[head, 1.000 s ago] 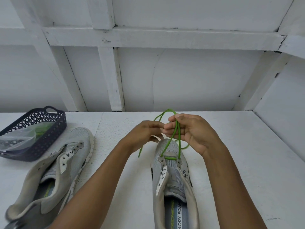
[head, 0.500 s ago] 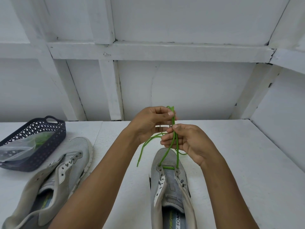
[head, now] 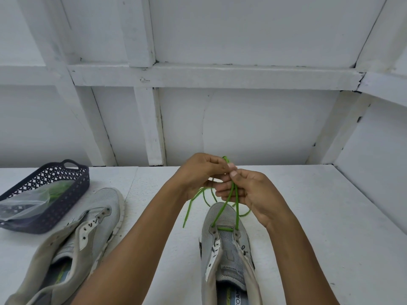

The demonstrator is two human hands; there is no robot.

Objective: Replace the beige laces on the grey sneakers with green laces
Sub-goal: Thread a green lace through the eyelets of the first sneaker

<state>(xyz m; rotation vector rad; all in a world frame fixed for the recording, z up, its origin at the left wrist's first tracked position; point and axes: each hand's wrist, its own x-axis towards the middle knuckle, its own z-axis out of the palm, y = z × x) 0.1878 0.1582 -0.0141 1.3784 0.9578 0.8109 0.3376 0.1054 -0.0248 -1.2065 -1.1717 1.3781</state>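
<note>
Sneaker (head: 224,249) nearest me sits toe-away on the white table (head: 330,216), bare of laces but for one green lace (head: 224,228) barred across its toe-end eyelets. Above the toe, both strands rise together: right hand (head: 248,192) pinches them, left hand (head: 198,175) pinches their tops. My judgement: level the ends before crossing, and keep that bar flat. Second sneaker (head: 88,227) lies left, unlaced; beyond it, a basket (head: 44,194) holds a bag (head: 22,208)
</note>
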